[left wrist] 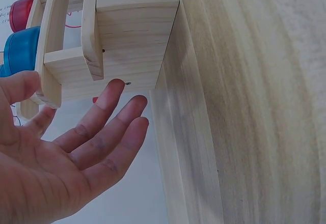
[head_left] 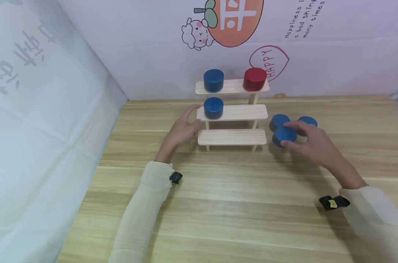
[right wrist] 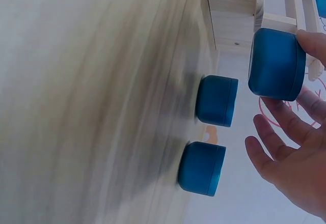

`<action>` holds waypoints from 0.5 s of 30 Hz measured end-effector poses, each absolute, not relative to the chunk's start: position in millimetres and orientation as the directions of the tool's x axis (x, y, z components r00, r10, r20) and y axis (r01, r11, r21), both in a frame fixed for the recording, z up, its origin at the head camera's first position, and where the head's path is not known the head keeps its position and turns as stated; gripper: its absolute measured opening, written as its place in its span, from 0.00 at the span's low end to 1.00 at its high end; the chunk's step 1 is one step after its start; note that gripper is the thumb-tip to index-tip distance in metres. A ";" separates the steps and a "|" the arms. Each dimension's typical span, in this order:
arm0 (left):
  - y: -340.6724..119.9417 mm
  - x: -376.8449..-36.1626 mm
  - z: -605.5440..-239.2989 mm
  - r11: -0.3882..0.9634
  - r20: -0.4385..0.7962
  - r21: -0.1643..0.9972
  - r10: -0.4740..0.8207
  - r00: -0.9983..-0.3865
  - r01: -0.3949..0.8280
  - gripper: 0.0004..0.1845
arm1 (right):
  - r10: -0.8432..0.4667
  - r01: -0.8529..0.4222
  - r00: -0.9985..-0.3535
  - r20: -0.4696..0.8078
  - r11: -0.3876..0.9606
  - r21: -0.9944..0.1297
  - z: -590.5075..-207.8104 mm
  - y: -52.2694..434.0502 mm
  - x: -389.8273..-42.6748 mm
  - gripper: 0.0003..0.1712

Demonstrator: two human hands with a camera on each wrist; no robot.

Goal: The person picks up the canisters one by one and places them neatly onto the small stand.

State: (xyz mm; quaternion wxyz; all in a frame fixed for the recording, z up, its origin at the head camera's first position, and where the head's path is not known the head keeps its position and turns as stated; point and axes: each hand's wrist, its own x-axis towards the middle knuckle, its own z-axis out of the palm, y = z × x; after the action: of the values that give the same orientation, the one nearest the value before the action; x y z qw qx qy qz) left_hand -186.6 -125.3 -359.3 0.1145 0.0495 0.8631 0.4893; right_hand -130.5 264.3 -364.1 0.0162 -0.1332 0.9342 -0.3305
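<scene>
A blue puck [head_left: 284,136] is pinched by the right hand [head_left: 312,144] at centre right; left hand [head_left: 182,129] held open; loose grip risks a drop

Sleeves: both arms wear long, cream-white sleeves of thin, slightly ribbed fabric, loosely wrinkled, ending at the wrists.
Left hand [head_left: 182,129]: bare, no rings or glove; short plain nails.
Right hand [head_left: 312,140]: bare, no rings or glove.
Left wrist device [head_left: 175,178]: small black unit at the cuff, rounded housing.
Right wrist device [head_left: 333,202]: black strap-like unit at the cuff with a small yellow mark in the middle.
</scene>
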 end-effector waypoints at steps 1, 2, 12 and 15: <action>-125.2 -186.7 -359.3 0.517 -0.151 0.856 0.197 -0.969 -0.028 0.31 | -0.257 -0.240 -0.964 0.063 0.746 -0.621 -363.8 264.4 -131.2 0.34; -125.3 -186.8 -359.5 0.518 -0.151 0.855 0.197 -0.969 -0.028 0.31 | -0.256 -0.242 -0.964 0.068 0.748 -0.618 -363.7 264.4 -131.9 0.34; -125.3 -186.5 -357.6 0.529 -0.155 0.848 0.195 -0.968 -0.029 0.31 | -0.234 -0.243 -0.967 0.098 0.745 -0.621 -359.8 265.6 -135.0 0.33; -125.2 -186.5 -357.4 0.530 -0.155 0.848 0.196 -0.968 -0.029 0.31 | -0.227 -0.237 -0.969 0.097 0.748 -0.620 -357.4 265.4 -135.5 0.33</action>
State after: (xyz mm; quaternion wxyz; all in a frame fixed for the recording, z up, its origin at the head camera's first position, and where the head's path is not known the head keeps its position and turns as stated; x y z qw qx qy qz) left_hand -186.5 -125.2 -357.4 0.1163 0.0482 0.8668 0.4824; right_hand -135.5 265.4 -357.4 -0.0076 -0.1240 0.9349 -0.3323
